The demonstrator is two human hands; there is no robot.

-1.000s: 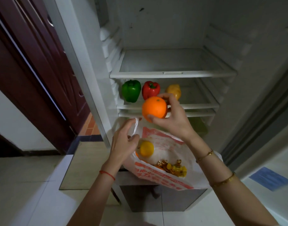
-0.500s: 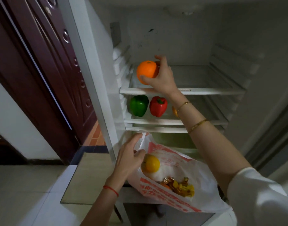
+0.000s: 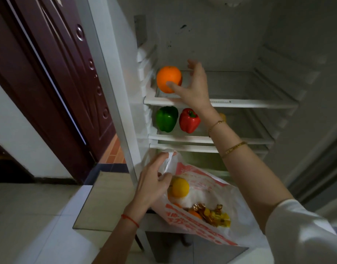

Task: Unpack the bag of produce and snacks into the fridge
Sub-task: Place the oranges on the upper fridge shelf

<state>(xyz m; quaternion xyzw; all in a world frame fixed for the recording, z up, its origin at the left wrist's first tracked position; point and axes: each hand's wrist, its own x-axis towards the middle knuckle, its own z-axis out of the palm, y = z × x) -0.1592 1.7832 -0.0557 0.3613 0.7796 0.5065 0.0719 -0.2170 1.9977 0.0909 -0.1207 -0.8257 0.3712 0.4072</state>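
An orange sits at the left end of the fridge's upper shelf. My right hand is beside it, thumb touching its front and fingers spread loose behind it. My left hand grips the handle edge of the white and red plastic bag, held open below the shelves. Inside the bag lie a yellow fruit, gold-wrapped snacks and another orange fruit, mostly hidden.
On the shelf below stand a green pepper and a red pepper; a yellow pepper shows just past my forearm. The upper shelf is bare to the right of the orange. A dark red door stands at left.
My right hand lifted the orange from above the bag up to the upper shelf, set it at the left end, and loosened its fingers. My left hand kept hold of the bag.
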